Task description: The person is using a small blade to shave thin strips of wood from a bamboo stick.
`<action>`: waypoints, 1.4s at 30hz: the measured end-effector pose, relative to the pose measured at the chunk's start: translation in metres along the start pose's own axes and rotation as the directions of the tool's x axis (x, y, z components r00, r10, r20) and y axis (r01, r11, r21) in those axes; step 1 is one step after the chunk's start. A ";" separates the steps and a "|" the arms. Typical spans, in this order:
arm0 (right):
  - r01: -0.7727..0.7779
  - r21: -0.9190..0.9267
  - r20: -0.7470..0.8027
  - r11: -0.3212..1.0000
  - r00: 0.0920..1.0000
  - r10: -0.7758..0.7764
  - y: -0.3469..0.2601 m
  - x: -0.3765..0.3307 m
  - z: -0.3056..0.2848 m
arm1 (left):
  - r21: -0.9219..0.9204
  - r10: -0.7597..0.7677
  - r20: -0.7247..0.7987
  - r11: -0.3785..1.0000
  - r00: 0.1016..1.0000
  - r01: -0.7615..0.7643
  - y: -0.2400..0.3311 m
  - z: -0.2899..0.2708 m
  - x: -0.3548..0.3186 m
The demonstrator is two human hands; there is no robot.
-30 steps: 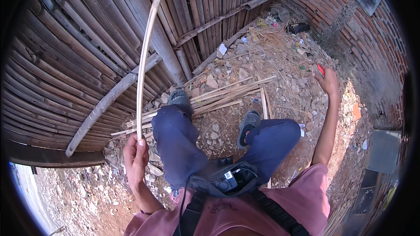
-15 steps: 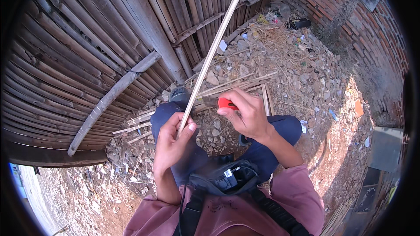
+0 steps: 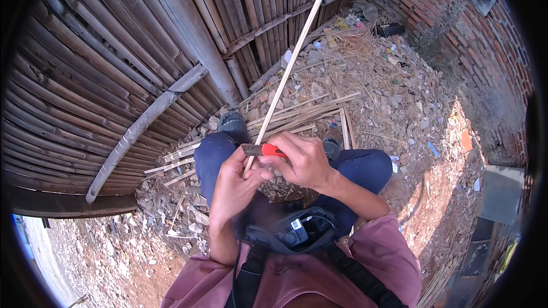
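While my left hand (image 3: 237, 185) grips the bamboo strip (image 3: 291, 65) above my knees, my right hand (image 3: 305, 159) holds the red-handled knife (image 3: 264, 150) against it; I judge shallow, steady, outward strokes best.

Left hand (image 3: 231, 185) grips bamboo strip (image 3: 291, 63); right hand (image 3: 305, 159) holds red-handled knife (image 3: 262, 149).

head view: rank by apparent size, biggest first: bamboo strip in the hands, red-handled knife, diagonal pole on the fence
1. diagonal pole and bamboo strip: similar length; the pole is thicker, but fisheye bending and nearness make the order unsure.
2. red-handled knife: clearly smallest, held by the right hand against the strip near the left hand.
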State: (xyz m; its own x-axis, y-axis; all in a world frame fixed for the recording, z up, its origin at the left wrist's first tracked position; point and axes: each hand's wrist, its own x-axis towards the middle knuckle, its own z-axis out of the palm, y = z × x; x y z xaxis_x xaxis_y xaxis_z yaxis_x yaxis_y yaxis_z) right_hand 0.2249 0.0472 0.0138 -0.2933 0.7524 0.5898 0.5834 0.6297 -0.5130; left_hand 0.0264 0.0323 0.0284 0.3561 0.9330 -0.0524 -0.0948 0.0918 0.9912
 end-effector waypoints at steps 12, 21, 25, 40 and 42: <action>-0.031 -0.091 -0.041 0.995 0.999 0.027 -0.003 0.000 -0.004 | 0.357 0.103 -0.137 0.933 0.985 -0.048 -0.001 0.008 0.003; -0.018 -0.124 -0.077 0.992 0.997 0.009 -0.001 0.004 -0.009 | 0.487 0.163 -0.116 0.869 0.980 -0.087 0.010 0.012 0.002; -0.082 -0.134 -0.126 0.988 0.990 0.065 0.004 0.010 -0.017 | 0.498 0.109 -0.122 0.867 0.987 -0.034 0.011 0.012 -0.004; -0.176 -0.265 -0.206 0.948 0.971 0.123 0.086 0.060 -0.080 | 0.574 0.059 -0.157 0.818 0.986 0.043 -0.005 -0.003 -0.047; -0.154 -0.286 -0.212 0.946 0.973 0.094 0.092 0.066 -0.077 | 0.590 0.055 -0.153 0.806 0.987 0.047 -0.002 -0.005 -0.047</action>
State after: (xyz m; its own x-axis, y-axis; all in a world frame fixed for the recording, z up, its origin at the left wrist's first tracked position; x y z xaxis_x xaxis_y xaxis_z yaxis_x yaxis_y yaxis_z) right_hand 0.3174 0.1399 0.0536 -0.0702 0.7502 0.6575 0.8133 0.4247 -0.3977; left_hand 0.0053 -0.0096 0.0278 0.2041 0.9788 -0.0161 0.4887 -0.0876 0.8680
